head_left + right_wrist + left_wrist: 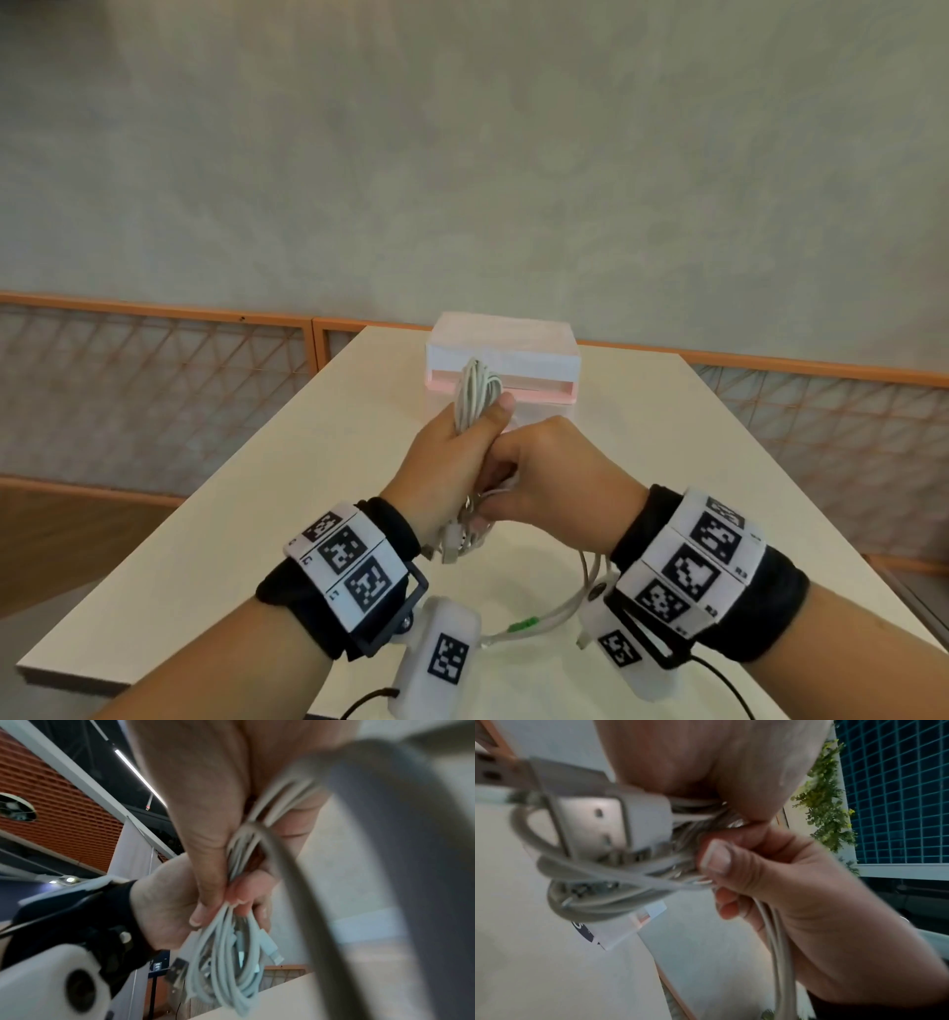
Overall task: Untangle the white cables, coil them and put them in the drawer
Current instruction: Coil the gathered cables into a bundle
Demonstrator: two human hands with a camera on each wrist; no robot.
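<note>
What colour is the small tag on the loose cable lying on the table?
Green. The tag sits on the loose cable near the wrists, clearest in the head view.

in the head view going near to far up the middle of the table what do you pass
Loose white cable with a green tag on the table → coiled cable bundle held in the grip of the left hand and right hand → pink and white drawer box → orange-framed railing.

Beige table (667,462) (orange-framed railing (154,360) behind)
</note>
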